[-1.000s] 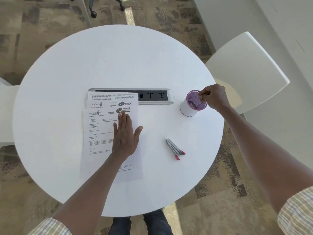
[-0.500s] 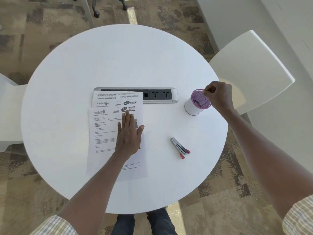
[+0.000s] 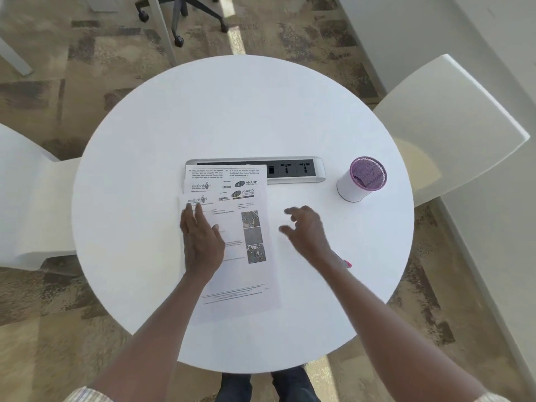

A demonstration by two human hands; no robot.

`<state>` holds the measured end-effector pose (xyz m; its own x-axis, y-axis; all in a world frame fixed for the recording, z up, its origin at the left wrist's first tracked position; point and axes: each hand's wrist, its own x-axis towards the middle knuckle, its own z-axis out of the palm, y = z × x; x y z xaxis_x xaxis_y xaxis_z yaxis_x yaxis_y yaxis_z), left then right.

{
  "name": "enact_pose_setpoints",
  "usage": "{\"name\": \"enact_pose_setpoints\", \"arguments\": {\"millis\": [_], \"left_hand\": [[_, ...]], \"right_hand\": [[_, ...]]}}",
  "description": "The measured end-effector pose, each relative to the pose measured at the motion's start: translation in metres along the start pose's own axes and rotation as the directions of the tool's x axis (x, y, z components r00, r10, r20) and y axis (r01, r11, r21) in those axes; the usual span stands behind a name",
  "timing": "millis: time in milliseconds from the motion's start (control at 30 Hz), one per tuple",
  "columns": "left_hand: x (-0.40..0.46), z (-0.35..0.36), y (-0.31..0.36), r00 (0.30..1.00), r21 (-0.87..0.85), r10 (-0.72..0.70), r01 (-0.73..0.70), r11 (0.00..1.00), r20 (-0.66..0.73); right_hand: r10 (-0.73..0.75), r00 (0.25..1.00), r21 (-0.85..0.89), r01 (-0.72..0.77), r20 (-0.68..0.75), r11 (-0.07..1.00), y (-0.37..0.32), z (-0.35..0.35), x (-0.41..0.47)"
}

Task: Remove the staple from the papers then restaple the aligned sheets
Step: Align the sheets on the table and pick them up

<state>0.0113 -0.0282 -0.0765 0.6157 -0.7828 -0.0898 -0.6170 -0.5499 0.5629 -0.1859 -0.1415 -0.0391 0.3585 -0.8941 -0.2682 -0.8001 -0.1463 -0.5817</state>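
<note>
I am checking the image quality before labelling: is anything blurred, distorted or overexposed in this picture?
Head view: the right hand is smeared by motion blur, its fingers soft; the left hand on the papers is sharper. The wide-angle lens bends the chair and the floor towards the edges. The white table is bright, almost without texture. Small print is unreadable.

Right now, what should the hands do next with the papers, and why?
Probably the right hand should come in to the right edge of the papers and help square them. The three sheets lie fanned, their top edges stepped. The left hand rests flat on them, and the right hand is open, beside them, holding nothing. They need aligning before restapling.
</note>
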Motion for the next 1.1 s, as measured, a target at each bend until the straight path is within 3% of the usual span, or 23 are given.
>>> {"name": "enact_pose_setpoints", "arguments": {"millis": [133, 367, 533, 633, 733, 867, 1100], "left_hand": [[0.010, -0.008, -0.018, 0.986, -0.080, -0.160, 0.157, 0.984, -0.034], [0.036, -0.013, -0.030, 0.967, -0.273, -0.254, 0.242, 0.931, -0.009], [0.066, -0.021, -0.031, 0.872, -0.363, -0.476, 0.483, 0.797, 0.116], [0.070, -0.023, -0.033, 0.865, -0.298, -0.472, 0.502, 0.812, 0.171], [0.065, -0.021, -0.031, 0.903, -0.164, -0.412, 0.427, 0.889, 0.121], [0.069, -0.020, -0.027, 0.947, -0.203, -0.297, 0.317, 0.927, 0.120], [0.094, -0.025, -0.030, 0.877, -0.298, -0.442, 0.480, 0.825, 0.189]], "right_hand": [[-0.031, 0.987, -0.173, 0.059, 0.158, 0.983, -0.011, 0.038, -0.017], [-0.011, 0.994, -0.271, 0.039, 0.107, 0.962, -0.018, 0.053, -0.029], [-0.001, 0.996, -0.309, 0.029, 0.090, 0.951, -0.019, 0.056, -0.031], [0.005, 0.997, -0.320, 0.022, 0.083, 0.947, -0.021, 0.057, -0.032], [0.008, 0.997, -0.336, 0.019, 0.078, 0.942, -0.022, 0.058, -0.032], [0.008, 0.996, -0.356, 0.026, 0.092, 0.934, -0.022, 0.058, -0.031], [0.002, 0.995, -0.371, 0.035, 0.100, 0.928, -0.019, 0.060, -0.030]]}}
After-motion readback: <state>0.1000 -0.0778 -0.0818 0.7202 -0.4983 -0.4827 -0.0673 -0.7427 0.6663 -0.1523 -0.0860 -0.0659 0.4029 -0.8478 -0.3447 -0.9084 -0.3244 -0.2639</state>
